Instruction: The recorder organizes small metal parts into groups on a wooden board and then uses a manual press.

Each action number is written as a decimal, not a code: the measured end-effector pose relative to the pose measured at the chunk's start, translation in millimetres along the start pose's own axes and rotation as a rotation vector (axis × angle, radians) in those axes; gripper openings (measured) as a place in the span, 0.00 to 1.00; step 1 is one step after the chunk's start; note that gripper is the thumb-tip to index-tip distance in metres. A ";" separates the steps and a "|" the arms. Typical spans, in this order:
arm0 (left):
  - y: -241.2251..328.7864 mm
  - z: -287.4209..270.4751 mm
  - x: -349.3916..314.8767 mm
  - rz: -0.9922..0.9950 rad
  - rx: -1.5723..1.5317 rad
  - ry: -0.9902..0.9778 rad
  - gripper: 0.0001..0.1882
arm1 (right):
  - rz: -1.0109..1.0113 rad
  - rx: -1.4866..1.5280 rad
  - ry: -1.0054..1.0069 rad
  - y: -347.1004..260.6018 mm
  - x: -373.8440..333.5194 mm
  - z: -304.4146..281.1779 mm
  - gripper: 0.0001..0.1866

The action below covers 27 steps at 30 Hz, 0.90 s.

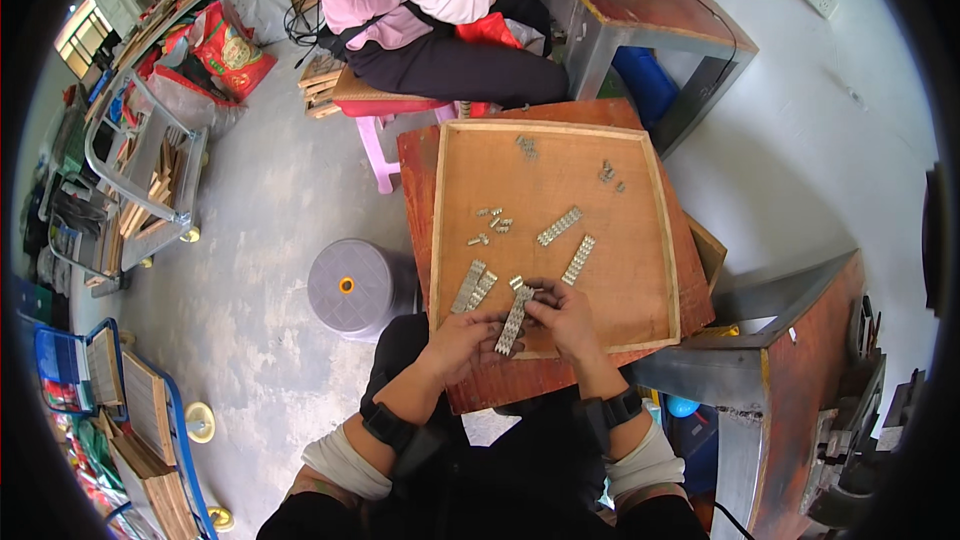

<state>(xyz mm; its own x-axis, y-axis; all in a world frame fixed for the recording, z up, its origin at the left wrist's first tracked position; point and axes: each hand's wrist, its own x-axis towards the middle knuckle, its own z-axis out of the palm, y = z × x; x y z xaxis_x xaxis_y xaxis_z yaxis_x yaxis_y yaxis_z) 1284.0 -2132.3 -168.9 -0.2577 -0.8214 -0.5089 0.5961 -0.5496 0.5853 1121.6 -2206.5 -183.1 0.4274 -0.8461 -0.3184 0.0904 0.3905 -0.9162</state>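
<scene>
We held a jointed metal strip [512,328] slantwise over the near part of a wooden tray [438,190] on the red desk [492,387]. Of our hands, the right hand [562,318] pinched the strip's upper end, and the left hand [465,342] was loosely closed on its lower part. Two finished-looking strips [467,286] lay just left of it, two slanted strips [578,260] beyond our right fingers, and small metal pieces [503,225] farther up the tray.
</scene>
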 end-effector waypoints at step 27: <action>-18.7 -4.6 15.2 0.232 0.237 0.236 0.09 | -0.008 -0.176 0.027 17.5 -21.4 12.3 0.19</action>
<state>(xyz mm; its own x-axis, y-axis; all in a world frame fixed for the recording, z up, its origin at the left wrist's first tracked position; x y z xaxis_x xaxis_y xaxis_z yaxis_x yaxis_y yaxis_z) 1272.4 -2133.8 -190.5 0.0611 -0.8853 -0.4611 0.4189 -0.3965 0.8169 1125.1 -2177.1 -189.3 0.4027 -0.8594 -0.3152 -0.0659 0.3162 -0.9464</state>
